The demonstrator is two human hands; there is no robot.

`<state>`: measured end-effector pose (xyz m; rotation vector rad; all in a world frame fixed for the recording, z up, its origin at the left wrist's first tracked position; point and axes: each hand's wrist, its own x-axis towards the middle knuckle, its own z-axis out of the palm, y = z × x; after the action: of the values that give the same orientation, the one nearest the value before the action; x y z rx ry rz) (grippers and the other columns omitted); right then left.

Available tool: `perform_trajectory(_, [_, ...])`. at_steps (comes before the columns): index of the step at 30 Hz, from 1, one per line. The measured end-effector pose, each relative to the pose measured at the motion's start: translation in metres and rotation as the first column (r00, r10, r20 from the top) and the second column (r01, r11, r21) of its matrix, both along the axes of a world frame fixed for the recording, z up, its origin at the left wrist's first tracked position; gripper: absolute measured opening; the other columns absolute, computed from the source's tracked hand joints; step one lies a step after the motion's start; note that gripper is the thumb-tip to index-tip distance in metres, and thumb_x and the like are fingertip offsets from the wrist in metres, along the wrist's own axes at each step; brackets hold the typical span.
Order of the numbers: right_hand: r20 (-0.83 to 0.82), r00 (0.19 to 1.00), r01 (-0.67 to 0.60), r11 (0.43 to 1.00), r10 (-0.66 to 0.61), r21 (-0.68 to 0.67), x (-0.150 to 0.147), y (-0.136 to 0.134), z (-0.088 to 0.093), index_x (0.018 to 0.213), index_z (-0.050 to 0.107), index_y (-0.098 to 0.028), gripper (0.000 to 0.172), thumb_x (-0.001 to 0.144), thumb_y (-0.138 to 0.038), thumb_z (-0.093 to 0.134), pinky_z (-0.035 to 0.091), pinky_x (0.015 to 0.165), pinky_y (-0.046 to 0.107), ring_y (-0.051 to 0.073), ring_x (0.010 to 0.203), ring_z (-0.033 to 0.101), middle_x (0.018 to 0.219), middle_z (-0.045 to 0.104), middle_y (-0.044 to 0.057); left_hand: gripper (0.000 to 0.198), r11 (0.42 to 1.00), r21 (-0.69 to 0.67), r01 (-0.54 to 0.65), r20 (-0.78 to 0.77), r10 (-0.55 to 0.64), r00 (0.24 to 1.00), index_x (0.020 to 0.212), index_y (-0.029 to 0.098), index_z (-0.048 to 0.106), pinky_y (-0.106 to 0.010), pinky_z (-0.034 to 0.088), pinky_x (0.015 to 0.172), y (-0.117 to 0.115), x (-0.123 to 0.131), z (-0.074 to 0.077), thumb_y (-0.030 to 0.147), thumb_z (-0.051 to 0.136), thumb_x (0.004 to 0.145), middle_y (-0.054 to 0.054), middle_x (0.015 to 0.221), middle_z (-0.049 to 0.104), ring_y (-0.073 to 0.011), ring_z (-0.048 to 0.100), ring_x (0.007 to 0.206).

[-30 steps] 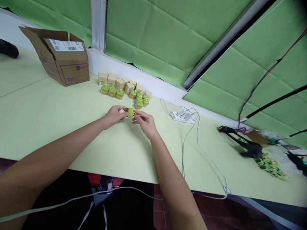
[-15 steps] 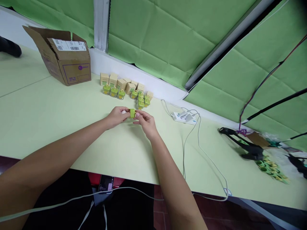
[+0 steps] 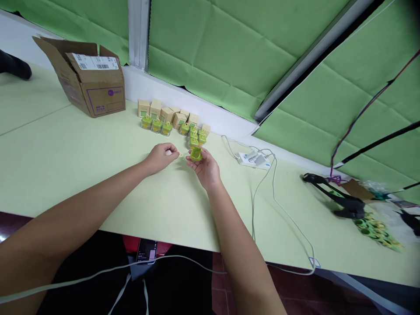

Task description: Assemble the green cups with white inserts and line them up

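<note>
Over the middle of the table, my right hand (image 3: 208, 169) grips a small green cap (image 3: 196, 154), its hollow side facing me. My left hand (image 3: 162, 157) is closed, a little to the left of the cap. Its fingertips pinch a small pale yellow loop (image 3: 180, 155), and a bit of something white (image 3: 168, 152) shows inside the curled fingers. What that white thing is, I cannot make out. Just beyond my hands stand several small clear jars with green lids and loops (image 3: 166, 128), in a row and a cluster.
Behind the jars, several small cardboard boxes (image 3: 155, 109) line the wall. A large opened carton (image 3: 105, 94) stands at the back left. To the right lie a power strip (image 3: 252, 160) with cables, a black frame-like object (image 3: 337, 197) and green parts (image 3: 374, 229). A phone (image 3: 146, 250) rests below the table edge.
My hands have moved apart. The green cap has gone from between both hands into my right hand and turned its hollow side up. The pale loop now shows at my left fingertips.
</note>
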<state>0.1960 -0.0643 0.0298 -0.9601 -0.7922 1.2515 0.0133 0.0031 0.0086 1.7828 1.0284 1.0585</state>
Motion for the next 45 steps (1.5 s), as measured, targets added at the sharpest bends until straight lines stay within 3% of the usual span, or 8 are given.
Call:
perform_trajectory(11, [0.114,0.994,0.016,0.989,0.001,-0.145,-0.007,0.0,-0.005,0.103,0.062,-0.019,0.017,0.088,-0.026,0.064,0.053,0.055,0.023,0.014,0.068,0.068,0.088,0.072,0.004,0.031,0.965,0.23,0.128,-0.517,0.01,0.856,0.086,0.023,0.079,-0.036,0.049,0.083,0.007,-0.01,-0.007,0.045,0.058,0.087,-0.008,0.102,0.072,-0.0262,0.066,0.094])
perform_trajectory(16, [0.292,0.956,0.038,0.988,0.006,-0.147,-0.009,-0.001,-0.005,0.105,0.061,-0.021,0.022,0.09,-0.037,0.063,0.042,0.044,0.022,0.01,0.055,0.06,0.09,0.071,0.003,0.038,0.98,0.2,-0.013,-0.296,0.072,0.953,0.086,0.021,0.075,-0.036,0.048,0.086,0.005,-0.008,0.001,0.052,0.055,0.09,-0.007,0.096,0.073,-0.025,0.064,0.092])
perform_trajectory(19, [0.394,0.919,0.037,0.992,0.016,-0.125,-0.01,0.0,-0.008,0.107,0.062,-0.022,0.026,0.09,-0.042,0.062,0.037,0.042,0.021,0.01,0.052,0.057,0.086,0.07,0.001,0.035,0.997,0.009,-0.072,-0.049,0.073,0.996,0.087,0.02,0.073,-0.033,0.048,0.078,0.008,-0.007,0.003,0.05,0.053,0.088,-0.005,0.09,0.071,-0.022,0.062,0.086])
perform_trajectory(23, [0.558,0.83,0.049,0.996,0.001,-0.075,-0.009,0.004,-0.018,0.105,0.069,-0.023,0.027,0.088,-0.043,0.062,0.039,0.046,0.023,0.01,0.051,0.053,0.076,0.063,-0.002,0.039,0.973,-0.229,0.031,0.208,0.018,0.978,0.101,0.018,0.072,-0.03,0.045,0.061,0.016,-0.004,-0.001,0.033,0.049,0.075,-0.004,0.089,0.065,-0.0162,0.054,0.068])
perform_trajectory(27, [0.713,0.701,0.022,1.0,-0.016,0.001,-0.006,0.006,-0.028,0.102,0.074,-0.024,0.026,0.088,-0.04,0.059,0.049,0.06,0.025,0.012,0.062,0.057,0.086,0.07,0.0,0.048,0.96,-0.267,0.085,0.352,0.015,0.936,0.101,0.014,0.072,-0.031,0.052,0.067,0.017,-0.003,0.0,0.027,0.049,0.061,-0.005,0.092,0.062,-0.0147,0.056,0.07])
perform_trajectory(35, [0.831,0.553,0.051,0.998,-0.065,0.044,-0.005,0.001,-0.026,0.103,0.078,-0.025,0.027,0.088,-0.037,0.059,0.055,0.074,0.031,0.016,0.069,0.061,0.091,0.076,0.002,0.049,0.966,-0.254,0.048,0.347,0.044,0.937,0.113,0.018,0.067,-0.033,0.059,0.081,0.007,-0.001,0.006,0.022,0.062,0.064,-0.006,0.115,0.063,-0.0149,0.064,0.086])
perform_trajectory(39, [0.858,0.513,0.033,0.999,-0.028,0.013,-0.007,-0.001,-0.023,0.099,0.078,-0.024,0.025,0.089,-0.036,0.059,0.054,0.076,0.032,0.017,0.073,0.065,0.089,0.076,0.002,0.047,0.978,-0.209,-0.015,0.243,0.067,0.968,0.116,0.019,0.064,-0.028,0.055,0.07,0.006,-0.001,0.004,0.026,0.068,0.07,-0.007,0.119,0.064,-0.0167,0.066,0.088])
perform_trajectory(45, [0.926,0.377,0.011,0.999,0.029,-0.036,-0.008,-0.005,-0.02,0.09,0.079,-0.026,0.02,0.087,-0.033,0.061,0.053,0.081,0.033,0.019,0.081,0.067,0.088,0.077,0.002,0.05,0.983,-0.004,-0.184,-0.048,0.184,0.982,0.123,0.02,0.064,-0.032,0.052,0.077,0.009,-0.007,0.002,0.037,0.072,0.076,-0.006,0.112,0.069,-0.0165,0.064,0.079])
